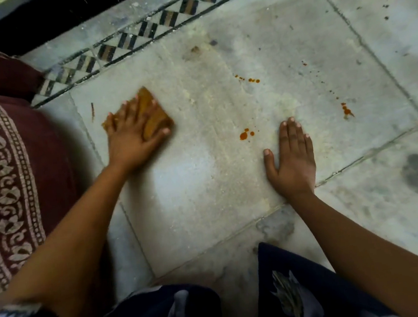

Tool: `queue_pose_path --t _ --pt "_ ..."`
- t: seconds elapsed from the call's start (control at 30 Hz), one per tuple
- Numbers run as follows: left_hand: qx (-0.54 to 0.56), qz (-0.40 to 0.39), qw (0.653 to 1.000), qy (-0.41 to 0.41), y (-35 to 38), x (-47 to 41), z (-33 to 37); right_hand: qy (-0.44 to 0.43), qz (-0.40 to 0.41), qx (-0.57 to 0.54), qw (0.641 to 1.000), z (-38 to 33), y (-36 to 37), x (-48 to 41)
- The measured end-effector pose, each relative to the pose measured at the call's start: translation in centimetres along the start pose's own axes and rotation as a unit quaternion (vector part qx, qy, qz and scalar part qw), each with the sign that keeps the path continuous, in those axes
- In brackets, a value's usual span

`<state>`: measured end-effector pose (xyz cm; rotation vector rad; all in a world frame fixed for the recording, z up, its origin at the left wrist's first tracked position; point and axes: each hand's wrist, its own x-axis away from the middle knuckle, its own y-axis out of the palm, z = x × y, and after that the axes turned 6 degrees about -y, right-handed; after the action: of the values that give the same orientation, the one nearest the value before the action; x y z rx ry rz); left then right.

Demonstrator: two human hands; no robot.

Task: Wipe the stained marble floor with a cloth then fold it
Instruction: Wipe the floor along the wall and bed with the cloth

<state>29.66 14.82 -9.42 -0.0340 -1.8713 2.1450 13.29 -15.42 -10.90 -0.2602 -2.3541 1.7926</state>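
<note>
Pressing cloth [155,122] under left hand [131,139]

Dim and grainy; a pale sheen on the floor [180,183] toward seven o'clock; the left hand [132,137] is motion-blurred; edges perhaps bowed.

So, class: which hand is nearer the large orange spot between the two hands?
Right. The right hand lies flat just right of the spot; the left hand presses the cloth farther left.

Pale marble floor [206,196], black-and-white inlaid border [141,31] along the far edge, maroon patterned fabric [12,150] at left
</note>
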Motion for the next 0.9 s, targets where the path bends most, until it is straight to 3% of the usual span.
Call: queue_pose_path --t 0.1,0.17,0.3,0.4,0.53,0.67,0.8,0.9 --pt "0.040 -0.005 0.995 -0.095 -1.4 -5.3 0.3 0.000 -0.006 0.007 1.000 0.0 -0.1 -0.1" --pt "0.042 -0.019 0.994 -0.102 -1.7 -7.7 2.5 -0.001 -0.009 0.008 1.000 -0.1 -0.2 -0.1" --pt "-0.009 -0.047 0.997 0.058 0.1 -4.8 6.6 -0.001 -0.008 0.002 1.000 -0.2 -0.3 0.0" --pt "-0.027 -0.038 0.989 0.139 0.9 -0.5 3.7 -0.001 -0.004 0.001 1.000 0.0 -0.1 0.0" --pt "0.006 -0.031 0.999 0.038 -0.4 -3.2 1.6 -0.001 -0.003 0.001 1.000 0.1 0.0 0.0" --pt "0.043 -0.047 0.998 -0.022 -0.8 -7.6 6.7 0.001 -0.002 -0.004 1.000 0.0 -0.4 0.0" --pt "0.000 -0.060 0.994 0.091 0.9 -4.2 10.5 0.002 -0.014 -0.010 1.000 0.0 -0.4 0.1" --pt "-0.021 -0.059 0.976 0.210 1.3 -0.5 7.7 -0.021 -0.025 0.008 0.999 1.5 -0.8 -0.5"
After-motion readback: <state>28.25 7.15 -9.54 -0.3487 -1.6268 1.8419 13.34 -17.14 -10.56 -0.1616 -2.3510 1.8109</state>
